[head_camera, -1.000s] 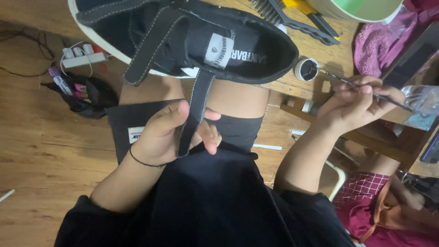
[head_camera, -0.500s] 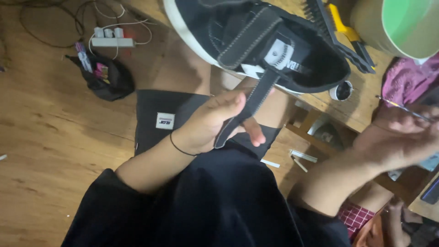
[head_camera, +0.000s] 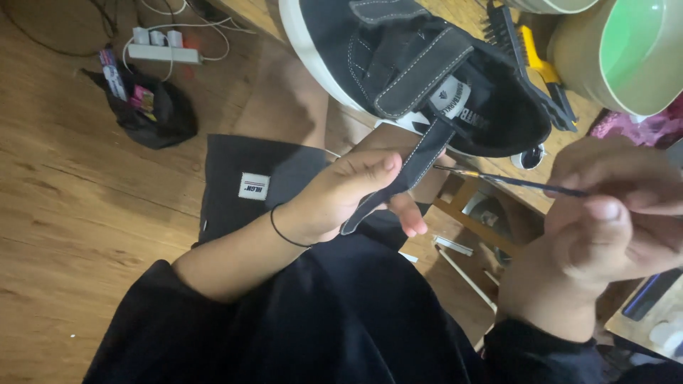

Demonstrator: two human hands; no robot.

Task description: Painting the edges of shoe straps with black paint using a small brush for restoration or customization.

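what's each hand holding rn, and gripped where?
Left hand pinches the free end of the black shoe's strap, pulled away from the shoe. Right hand holds a thin brush by the rear of its handle.

Two hands are in view: the left hand (head_camera: 348, 195) at centre and the right hand (head_camera: 615, 227) at the right edge. One black shoe (head_camera: 420, 67) sits at the top centre, with three straps on it: two fastened, one hanging loose (head_camera: 405, 174). One thin paintbrush (head_camera: 512, 181) lies right of centre. One green bowl (head_camera: 626, 53) is in the upper right corner. One black and yellow scrub brush (head_camera: 533, 64) is beside it. One white power strip (head_camera: 165, 51) and one black pouch (head_camera: 153, 114) are in the upper left. One small round pot (head_camera: 528, 158) shows under the shoe.
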